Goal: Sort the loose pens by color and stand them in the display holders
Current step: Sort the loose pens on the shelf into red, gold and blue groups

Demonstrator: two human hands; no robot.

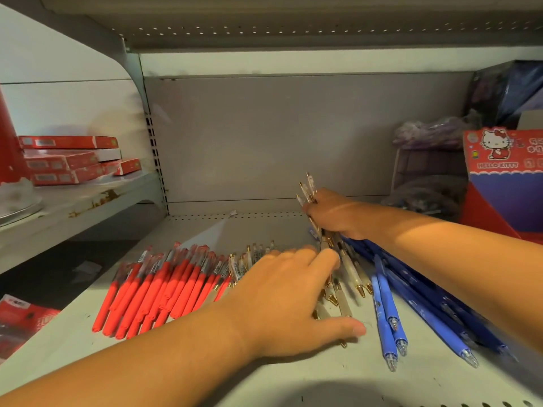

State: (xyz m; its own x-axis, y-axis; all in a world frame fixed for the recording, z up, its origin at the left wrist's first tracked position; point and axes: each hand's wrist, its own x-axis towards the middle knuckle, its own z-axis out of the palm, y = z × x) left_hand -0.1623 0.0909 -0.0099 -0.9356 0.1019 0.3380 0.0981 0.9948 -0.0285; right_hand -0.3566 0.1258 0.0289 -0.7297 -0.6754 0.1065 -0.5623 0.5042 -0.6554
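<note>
Right hand [338, 214] is wrapped tight round a bundle of pale pens [307, 186], gold tips poking up past the knuckles, the whole fistful tilted above the back of the shelf [264, 377]. Left hand [291, 298] is flat with fingers spread, lying over the loose pale pens [343, 301] in the middle, holding nothing. Red pens [164, 286] are fanned out to its left and blue pens [388, 315] are heaped to its right, so the colours look largely separated, but nothing stands in a holder yet. I can't pick out a holder for certain; the Hello Kitty box [505, 160] at the far right may be one.

Now the risks. That bundle sits uneven in the fist, with pens at different heights, and the blue heap lies right beneath it. If one slides free it lands in the wrong colour. The nearest red pens lie just beside the pale ones under the left palm, so a broad sweep could drag them along and undo the sorting. These barrels are round and lie loose, and a hard push could send them rolling toward the shelf's front edge. The fingertips are blurred, so how firmly they press I cannot tell
</note>
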